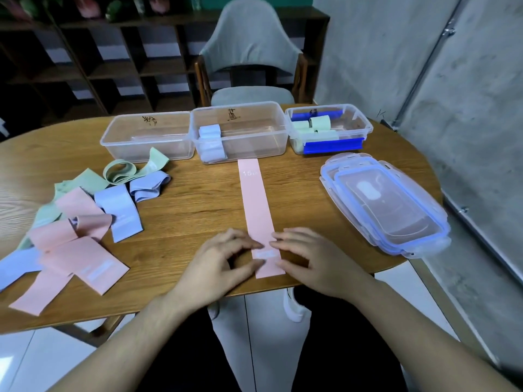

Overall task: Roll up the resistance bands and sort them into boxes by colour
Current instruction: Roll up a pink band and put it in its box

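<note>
A lived-in room, likely a home or small studio. A round wooden counter (pixel 184 210) stands on pale floor tiles (pixel 42 360), with a grey padded chair (pixel 250 49) drawn up on the far side. Behind it runs a dark wooden cubby shelf (pixel 113 63). To the right is a bare concrete wall (pixel 396 52) with a metal conduit (pixel 424 72) fixed along it.

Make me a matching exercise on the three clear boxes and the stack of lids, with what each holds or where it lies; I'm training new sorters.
Things:
1. left box
2. middle box
3. right box
4. stack of lids

States:
A. holds green rolls
B. lies at the table's right, near the edge
C. holds pale blue rolls
D. holds no rolls

Pairs: 1-D, 2-C, 3-A, 4-B
</note>
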### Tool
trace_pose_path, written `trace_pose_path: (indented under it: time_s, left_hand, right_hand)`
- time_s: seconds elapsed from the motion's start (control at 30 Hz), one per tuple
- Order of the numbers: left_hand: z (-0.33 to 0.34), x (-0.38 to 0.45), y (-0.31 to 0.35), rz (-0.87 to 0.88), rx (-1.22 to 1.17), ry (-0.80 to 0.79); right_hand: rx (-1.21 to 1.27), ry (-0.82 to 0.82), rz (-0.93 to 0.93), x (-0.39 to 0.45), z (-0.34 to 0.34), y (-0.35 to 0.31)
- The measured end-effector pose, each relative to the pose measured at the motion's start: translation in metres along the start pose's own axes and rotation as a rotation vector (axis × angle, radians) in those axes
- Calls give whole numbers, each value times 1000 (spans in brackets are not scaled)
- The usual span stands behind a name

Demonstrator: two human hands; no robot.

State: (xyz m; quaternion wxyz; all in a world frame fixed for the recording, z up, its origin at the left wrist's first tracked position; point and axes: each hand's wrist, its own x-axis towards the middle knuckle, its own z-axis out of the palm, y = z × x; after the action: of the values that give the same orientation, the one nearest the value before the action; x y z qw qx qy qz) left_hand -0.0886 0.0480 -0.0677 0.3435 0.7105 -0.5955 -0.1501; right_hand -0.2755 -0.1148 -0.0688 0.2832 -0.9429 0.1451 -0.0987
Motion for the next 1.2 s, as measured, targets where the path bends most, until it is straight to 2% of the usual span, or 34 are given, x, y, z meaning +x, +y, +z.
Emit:
trace_pose_path:
  time_s: [0.2,0.37,0.5,0.63,0.8,1.2]
  left_hand:
    - [7,-25,1,87,269,-28]
    - [15,-32,4,113,383,29]
    - [19,-32,6,128,400,103]
    - [22,-33,8,147,318,144]
    - [26,-38,9,107,291,193]
    - [32,-35,13,211,318,298]
  right_hand:
    - [-168,-26,-33,-25,17,-1]
    - [-165,54,-7,-27,24,-9]
    - [-221,139,-40,-26,26,-13]
    - [-248,173,-87,-25,24,-16]
    - [-256,299,-138,-25,28,-24]
    - [-327,391,-191,-24,33,-22]
